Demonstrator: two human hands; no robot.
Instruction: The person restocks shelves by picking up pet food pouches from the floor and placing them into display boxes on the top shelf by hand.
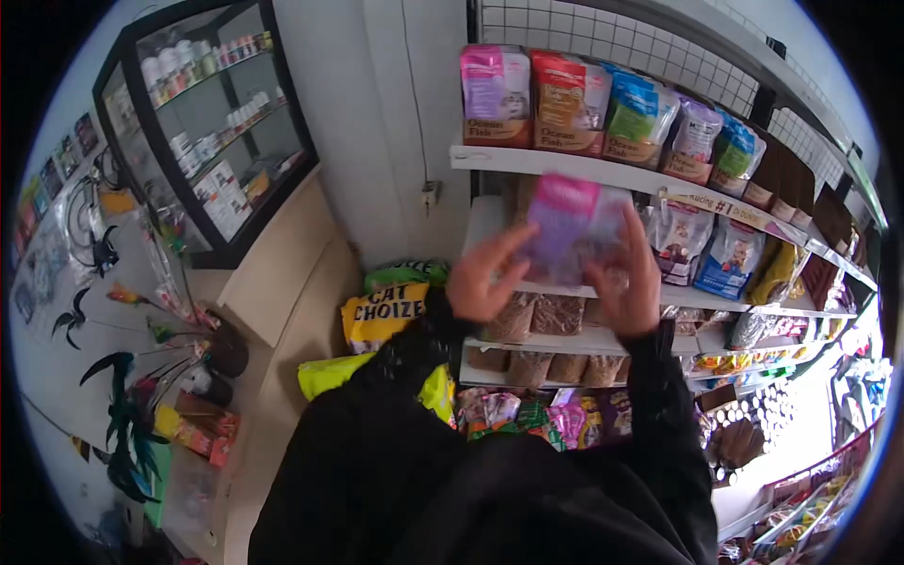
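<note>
A pink and purple pet food pouch (565, 226), blurred by motion, is held upright in front of the shelves. My left hand (488, 275) grips its left edge, fingers bent against the side. On the other side, my right hand (626, 282) holds the lower right part, with the thumb toward the front and fingers along the edge. Just above stands a similar pink pouch (495, 89) in an "Ocean Fish" carton, beside a red pouch (568, 94) and a blue-green pouch (637, 108). Print on the held pouch is too smeared to read.
The white top shelf edge (527, 160) runs close above my hands. Bags of brown kibble (557, 315) fill lower shelves. A yellow "Cat Choize" sack (384, 315) stands at the left, near a glass cabinet (217, 113) and feather toys (127, 424).
</note>
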